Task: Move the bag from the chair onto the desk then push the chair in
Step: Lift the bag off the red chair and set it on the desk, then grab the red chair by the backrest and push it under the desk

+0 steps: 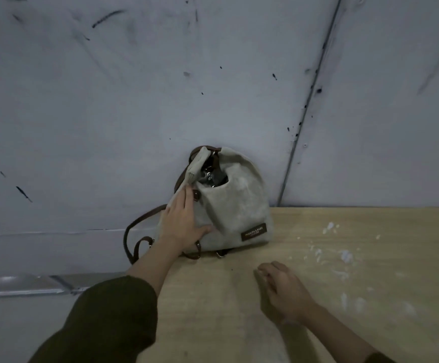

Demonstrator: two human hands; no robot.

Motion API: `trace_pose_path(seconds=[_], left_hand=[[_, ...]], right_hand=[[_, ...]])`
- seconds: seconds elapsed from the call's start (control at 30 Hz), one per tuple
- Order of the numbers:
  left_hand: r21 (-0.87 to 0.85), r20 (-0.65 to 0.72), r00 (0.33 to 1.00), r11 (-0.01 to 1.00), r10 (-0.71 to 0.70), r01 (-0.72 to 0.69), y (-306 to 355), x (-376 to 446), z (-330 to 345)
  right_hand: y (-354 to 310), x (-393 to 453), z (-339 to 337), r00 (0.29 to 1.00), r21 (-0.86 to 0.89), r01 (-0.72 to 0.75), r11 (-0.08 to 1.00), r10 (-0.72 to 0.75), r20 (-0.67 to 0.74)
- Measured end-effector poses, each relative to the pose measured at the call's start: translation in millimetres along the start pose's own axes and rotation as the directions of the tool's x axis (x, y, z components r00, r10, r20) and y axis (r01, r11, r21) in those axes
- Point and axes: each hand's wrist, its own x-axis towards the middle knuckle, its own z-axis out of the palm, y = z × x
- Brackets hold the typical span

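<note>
A beige canvas bag (239,203) with brown straps and a brown label stands upright on the wooden desk (305,305), at its back left corner against the wall. Its top gapes open and its straps hang over the desk's left edge. My left hand (183,221) lies flat against the bag's left side, fingers spread, thumb pressing the front. My right hand (281,289) hovers low over the desk in front of the bag, fingers loosely curled, holding nothing. The chair is out of view.
A grey wall (134,100) with dark scuff marks rises right behind the desk. White smears and flecks (344,258) dot the desk's right part. Left of the desk lies grey floor with a pale metal strip (21,286).
</note>
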Motion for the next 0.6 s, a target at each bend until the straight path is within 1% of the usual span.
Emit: trace_pose_path(seconds=[0.07, 0.17, 0.27, 0.37, 0.43, 0.53, 0.6], left_hand=[[-0.021, 0.024, 1.0, 1.0, 0.013, -0.013, -3.7, -17.2, -9.7], [-0.074, 0.019, 0.999, 0.997, 0.03, -0.028, -9.4, -50.3, -22.8], [-0.167, 0.125, 0.992, 0.986, 0.033, -0.012, -8.0, -96.9, -26.7], [-0.208, 0.28, 0.955, 0.977, 0.101, -0.042, -5.4, -150.8, -26.7], [-0.238, 0.349, 0.923, 0.968, 0.162, -0.08, -5.2, -185.8, -27.2], [-0.272, 0.412, 0.881, 0.954, 0.234, -0.126, -4.9, -236.8, -29.2], [-0.292, 0.43, 0.859, 0.943, 0.277, -0.158, -4.2, -268.8, -30.0]], right_hand=[[-7.4, -8.7, -8.7, 0.999, -0.011, -0.035, 0.999, 0.036, 0.026], [-27.1, -29.4, -20.6, 0.995, -0.005, -0.087, 0.996, 0.087, 0.058], [-50.1, -60.0, -24.4, 0.994, 0.008, -0.106, 0.994, 0.105, 0.028], [-75.1, -98.9, -18.6, 0.993, 0.014, -0.118, 0.993, 0.119, -0.012], [-92.2, -128.6, -11.8, 0.99, 0.021, -0.137, 0.99, 0.137, -0.041], [-113.2, -178.3, 1.5, 0.981, 0.04, -0.172, 0.984, 0.175, -0.08], [-124.5, -214.6, 10.5, 0.971, 0.06, -0.216, 0.975, 0.221, -0.095]])
